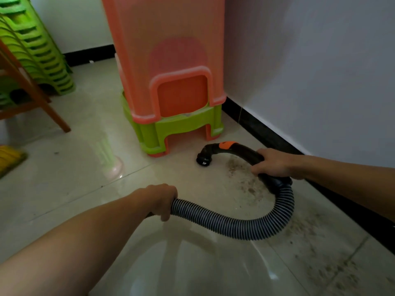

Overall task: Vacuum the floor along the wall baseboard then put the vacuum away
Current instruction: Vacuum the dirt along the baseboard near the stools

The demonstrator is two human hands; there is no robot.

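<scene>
1. Glossy pale tiles make up the floor (74,167), which mirrors the light and is crossed by thin grout lines.
2. A white wall (310,71) stands on the right with a black baseboard (267,129) along its foot. The back wall carries the same dark strip.
3. Brownish dirt (245,180) is scattered over the tiles beside the baseboard, under the vacuum handle and on toward the near right corner.
4. A tall stack of orange stools (166,50) sits on a green stool (177,124) near the corner. A leaning pile of green stools (38,50) stands at far left, behind a wooden frame (42,99).
5. The right hand (275,163) has its fingers wrapped round the curved black handle (235,150), close to the baseboard. The handle's open end (203,161) points down at the floor just beside the green stool.
6. The left hand (162,199) is closed round the ribbed grey hose (235,225), which loops above the tiles to the handle.
7. Whether the open end touches the floor is unclear.
8. The hose disappears behind the left hand, and the vacuum's body is out of view.
9. A yellow object (8,159) is cut off by the left edge and cannot be identified.
</scene>
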